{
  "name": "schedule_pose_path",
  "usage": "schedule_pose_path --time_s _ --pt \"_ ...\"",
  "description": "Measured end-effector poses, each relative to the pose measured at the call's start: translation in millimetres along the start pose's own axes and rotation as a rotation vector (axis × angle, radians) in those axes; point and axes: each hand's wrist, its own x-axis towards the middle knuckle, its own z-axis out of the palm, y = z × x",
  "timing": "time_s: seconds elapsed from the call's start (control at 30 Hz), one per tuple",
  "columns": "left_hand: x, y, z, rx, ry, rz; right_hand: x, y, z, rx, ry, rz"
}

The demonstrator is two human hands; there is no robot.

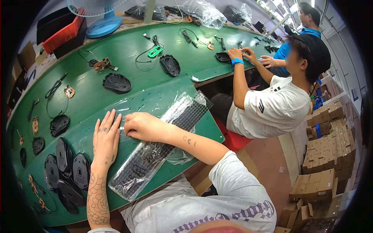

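Landmark: clear plastic bag (155, 147) holding a black studded sheet, lying aslant on the green table (132, 58) near its front edge.

- Left hand (105, 139): just left of the bag, palm down, fingers stretched out flat and together on a thin clear film (151, 103) spread over the table. It grips nothing.
- Right hand (144, 126): touching the bag's upper left edge, fingers curled under, knuckles up, pressed on the film beside the left hand's fingertips. Whether it pinches anything cannot be told. Its forearm crosses over the middle of the bag.
- Stack of black mouse shells (66, 167): well left of the bag, past the left forearm, overlapping one another.
- Single black shells (116, 82): beyond the bag, farther up the table, each near a small circuit board with cable (101, 64).
- Green circuit board (155, 51): far beyond the bag, cable attached.
- Blue fan base (103, 25) and red bin (64, 34): at the table's far edge.
- Co-worker in a white shirt (272, 106): right of the bag, seated, both hands on a shell.
- Cardboard boxes (326, 155): stacked on the floor, far right of the bag.
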Motion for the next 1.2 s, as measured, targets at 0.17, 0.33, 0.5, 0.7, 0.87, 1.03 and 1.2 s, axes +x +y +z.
schedule_pose_path --time_s 0.17,0.33,0.5,0.7,0.87,1.03,1.2 --pt "-3.9 -8.5 0.7 -0.056 0.013 0.002 7.9 0.5 1.4 -0.067 0.057 0.036" --pt "1.5 -13.2 8.2 -0.057 0.069 0.028 5.2 -20.7 -19.7 -0.013 -0.123 0.09" --pt "-5.5 -20.9 21.2 -0.075 0.13 0.016 9.4 -22.4 -23.4 0.02 -0.119 0.216" --pt "-8.0 -21.2 25.2 -0.074 0.168 0.027 10.0 -24.7 -23.6 0.02 -0.147 0.269" --pt "-7.1 -20.4 23.0 -0.088 0.164 0.025 8.6 -27.4 -19.7 0.025 -0.153 0.254" --pt "-2.7 -15.8 14.9 -0.079 0.145 0.065 6.6 -21.6 -21.2 -0.017 -0.112 0.273" --pt "-1.3 -11.0 9.6 -0.004 0.064 0.003 3.8 -10.0 -12.5 -0.034 -0.132 0.111"
